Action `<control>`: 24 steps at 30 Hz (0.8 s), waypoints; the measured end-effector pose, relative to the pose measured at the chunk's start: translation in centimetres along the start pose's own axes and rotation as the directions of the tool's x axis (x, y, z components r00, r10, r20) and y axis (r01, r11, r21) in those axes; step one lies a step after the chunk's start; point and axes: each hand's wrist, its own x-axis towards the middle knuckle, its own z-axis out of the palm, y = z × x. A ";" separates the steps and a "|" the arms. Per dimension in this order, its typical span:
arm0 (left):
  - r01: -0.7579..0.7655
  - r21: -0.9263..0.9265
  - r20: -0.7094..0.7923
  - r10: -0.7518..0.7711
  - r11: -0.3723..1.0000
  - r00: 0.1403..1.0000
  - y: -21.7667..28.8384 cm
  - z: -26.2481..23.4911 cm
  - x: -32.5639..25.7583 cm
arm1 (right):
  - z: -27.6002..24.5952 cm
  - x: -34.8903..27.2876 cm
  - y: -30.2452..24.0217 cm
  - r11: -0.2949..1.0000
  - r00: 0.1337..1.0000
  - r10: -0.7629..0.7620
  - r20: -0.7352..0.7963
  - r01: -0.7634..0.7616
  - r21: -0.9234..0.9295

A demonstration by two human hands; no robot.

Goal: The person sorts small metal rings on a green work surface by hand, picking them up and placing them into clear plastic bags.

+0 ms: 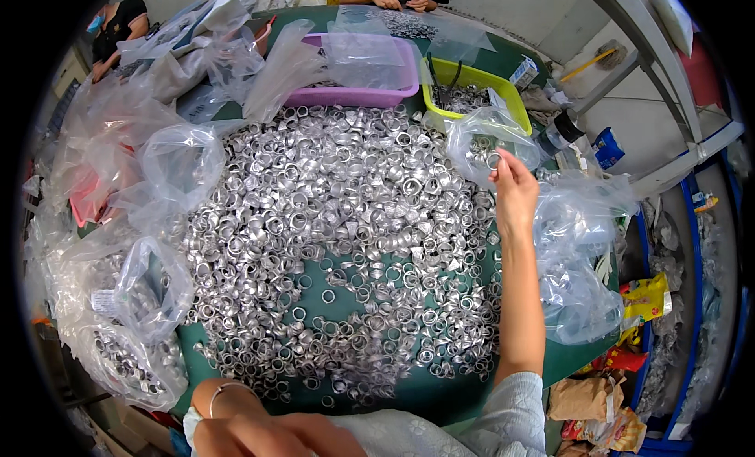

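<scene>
A large spread of silvery metal rings (338, 182) covers the green table (464, 398) in front of me. My right hand (515, 186) is stretched out to the far right of the spread. Its thumb and fingers are pinched on one silvery ring (493, 160), held over the mouth of a clear plastic bag (472, 138) with some rings in it. Low at the near left edge is my left hand (228, 425), close to my body, with a thin bracelet (232, 386) by it. Its fingers cannot be made out.
Behind the rings stand a purple basin (409, 71) and a yellow-green basket (511, 107) holding rings and a dark-handled tool. Clear bags (149, 292) crowd the left side, more (578, 276) the right. A dark-capped bottle (562, 130) stands at right. Two people work at the far side.
</scene>
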 end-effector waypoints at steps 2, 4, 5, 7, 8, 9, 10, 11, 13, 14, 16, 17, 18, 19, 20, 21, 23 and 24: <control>0.006 -0.004 0.026 -0.006 1.000 1.000 0.0 -0.1 0.1 | -0.1 -3.1 -1.3 0.987 0.998 -0.040 0.048 0.032 0.157; 0.013 0.000 0.083 -0.013 1.000 0.996 0.2 -0.5 0.2 | 0.2 -5.8 -2.6 0.981 0.990 -0.125 0.065 0.113 0.156; 0.013 0.015 0.080 -0.014 1.000 0.997 0.3 -0.5 0.1 | 0.5 -7.0 -3.5 0.981 0.981 -0.186 0.062 0.182 0.073; 0.014 0.036 0.078 -0.016 0.999 0.997 0.3 -0.5 0.1 | 0.8 -8.7 -4.5 0.950 0.949 -0.308 0.068 0.311 -0.039; 0.016 0.026 0.072 -0.018 1.000 0.997 0.2 -0.6 0.1 | 0.9 -9.3 -4.8 0.926 0.927 -0.367 0.075 0.372 -0.067; 0.018 0.016 0.063 -0.019 1.000 0.998 0.2 -0.6 0.1 | 0.9 -9.6 -4.9 0.898 0.902 -0.424 0.084 0.431 -0.094; 0.018 0.009 0.056 -0.019 1.000 0.998 0.2 -0.4 0.1 | 0.8 -9.6 -4.9 0.867 0.879 -0.467 0.095 0.477 -0.145; 0.008 0.009 0.052 -0.009 1.000 0.999 0.1 -0.2 0.0 | 0.7 -9.6 -4.8 0.832 0.854 -0.509 0.110 0.520 -0.194; -0.013 0.009 0.042 0.013 1.000 0.999 0.0 0.0 -0.2 | 0.5 -9.2 -4.3 0.769 0.812 -0.569 0.127 0.581 -0.268; -0.015 0.015 0.056 0.014 1.000 0.998 0.1 0.0 -0.2 | 0.3 -8.6 -3.7 0.744 0.797 -0.590 0.129 0.599 -0.296; -0.020 0.025 0.082 0.018 0.999 0.996 0.1 -0.3 0.0 | 0.2 -8.2 -3.3 0.739 0.791 -0.601 0.117 0.605 -0.296; -0.019 0.028 0.081 0.016 0.999 0.997 0.2 -0.3 -0.1 | 0.2 -8.3 -3.3 0.759 0.800 -0.591 0.105 0.595 -0.266; -0.017 0.029 0.081 0.014 0.999 0.997 0.3 -0.3 -0.1 | 0.3 -8.4 -3.2 0.777 0.809 -0.580 0.092 0.584 -0.235; -0.013 0.032 0.078 0.010 0.999 0.997 0.3 -0.3 -0.2 | 0.4 -8.6 -3.2 0.783 0.812 -0.576 0.094 0.581 -0.221; -0.015 0.035 0.075 0.012 0.999 0.997 0.3 -0.4 -0.2 | 0.5 -8.9 -3.4 0.789 0.814 -0.572 0.096 0.579 -0.207; -0.017 0.038 0.072 0.014 0.999 0.997 0.3 -0.4 -0.2 | 0.6 -9.1 -3.4 0.795 0.817 -0.568 0.097 0.576 -0.193; -0.007 0.027 0.078 0.005 1.000 0.997 0.2 -0.5 -0.2 | 0.4 -9.3 -3.5 0.796 0.815 -0.571 0.094 0.578 -0.177; 0.005 0.018 0.083 -0.006 1.000 0.997 0.2 -0.5 -0.2 | 0.4 -9.5 -3.5 0.797 0.814 -0.573 0.093 0.580 -0.168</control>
